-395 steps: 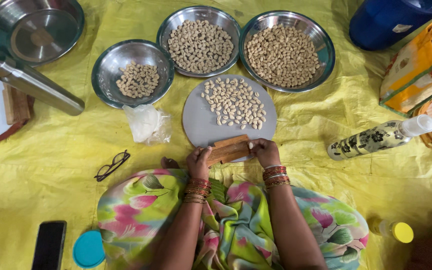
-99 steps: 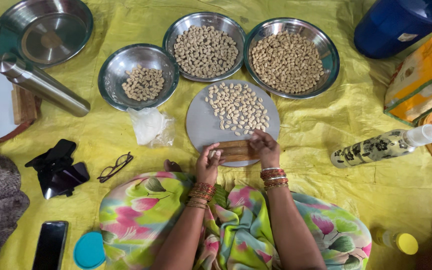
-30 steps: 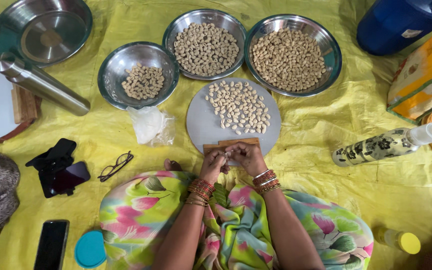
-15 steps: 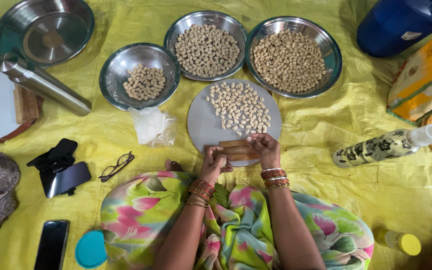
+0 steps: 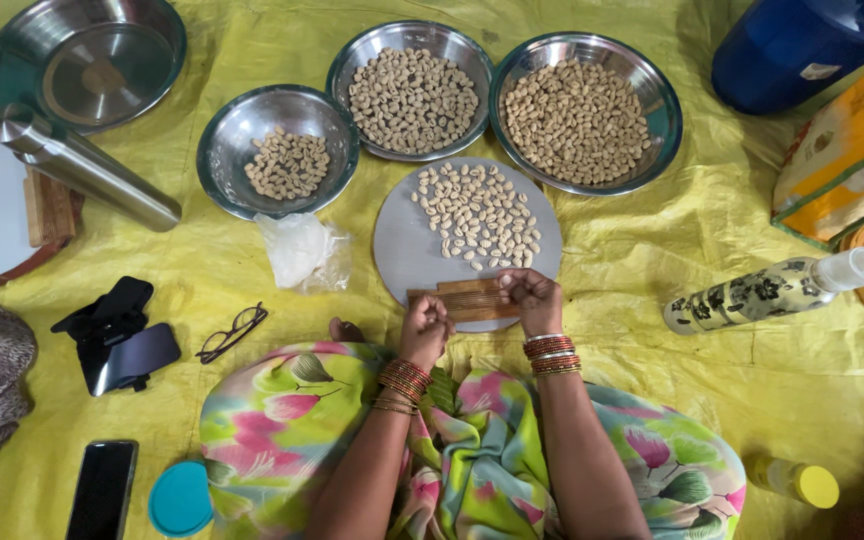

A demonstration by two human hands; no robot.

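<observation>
Your hands at a nut board, centre frame.
Left hand (image 5: 425,325) is curled closed beside the wooden block (image 5: 464,299); right hand (image 5: 532,297) grips it. Nearby nuts (image 5: 479,213) could scatter if nudged.

A dark-screened black phone (image 5: 102,489) lay at seven o'clock; another (image 5: 137,355) at nine; a white-labelled blue drum (image 5: 802,45) at one.

Eyeglasses (image 5: 233,332), a black phone (image 5: 102,489), a teal lid (image 5: 181,498) and a patterned bottle (image 5: 772,291) lie on the yellow sheet (image 5: 652,400).
</observation>
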